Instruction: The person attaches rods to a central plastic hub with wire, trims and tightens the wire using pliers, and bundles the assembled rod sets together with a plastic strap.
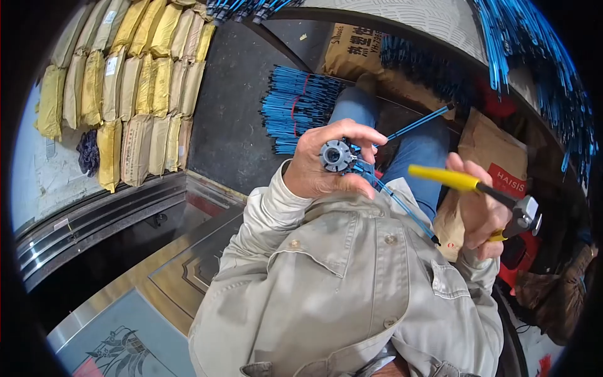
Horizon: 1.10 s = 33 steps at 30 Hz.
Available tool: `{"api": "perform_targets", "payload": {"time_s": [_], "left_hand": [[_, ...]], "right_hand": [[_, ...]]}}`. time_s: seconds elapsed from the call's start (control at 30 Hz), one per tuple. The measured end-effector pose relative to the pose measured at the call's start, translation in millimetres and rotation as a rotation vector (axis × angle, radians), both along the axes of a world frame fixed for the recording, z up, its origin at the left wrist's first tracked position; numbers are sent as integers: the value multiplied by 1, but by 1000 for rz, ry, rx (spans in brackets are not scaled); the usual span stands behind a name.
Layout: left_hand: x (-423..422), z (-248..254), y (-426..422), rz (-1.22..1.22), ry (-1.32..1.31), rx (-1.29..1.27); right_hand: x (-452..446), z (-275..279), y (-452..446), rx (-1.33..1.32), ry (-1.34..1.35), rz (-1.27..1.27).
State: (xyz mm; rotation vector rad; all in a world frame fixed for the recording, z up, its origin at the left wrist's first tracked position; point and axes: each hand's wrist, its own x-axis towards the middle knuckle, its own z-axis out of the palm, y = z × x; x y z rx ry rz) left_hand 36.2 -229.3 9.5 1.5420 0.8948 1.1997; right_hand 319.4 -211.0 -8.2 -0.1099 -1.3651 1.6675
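Observation:
My left hand point(306, 160) is closed around a notched round hub point(336, 156), dark with a grey ring at its centre. Thin blue rods point(411, 213) with black ends run out from the hub, one toward the upper right and others toward the lower right. In my right hand point(480, 217) is a pair of yellow-handled pliers point(443, 178), apart from the hub. Their metal head points right, and one yellow grip sticks out toward the left hand. The hub's underside is hidden by my fingers.
Bundles of blue rods point(295, 110) lie on the floor ahead, and more rods point(537, 69) hang over the bench edge at upper right. Wrapped packages point(125, 81) are stacked at left. A brown HAISIS carton point(493, 147) stands at right. A metal-framed panel point(169, 264) is at lower left.

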Motion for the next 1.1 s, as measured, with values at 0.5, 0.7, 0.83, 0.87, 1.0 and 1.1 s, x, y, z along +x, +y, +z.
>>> {"api": "perform_targets", "payload": {"time_s": [0.5,0.7,0.83,0.87,1.0,1.1], "left_hand": [[1,4,-11,-8,54,-16],[-10,-6,-7,77,-21,15],[0,-6,-5,82,-111,44],[2,-5,-5,78,-92,70],[4,-4,-6,82,-47,121],[7,-5,-6,94,-51,127]], "right_hand": [[-62,26,33,-37,-242,-147],[-34,60,24,754,-1032,-403],[-41,79,22,1055,-1288,-369],[-43,79,22,1061,-1331,-357],[-45,83,27,1144,-1408,-345],[-44,85,29,1221,-1446,-351]]}}
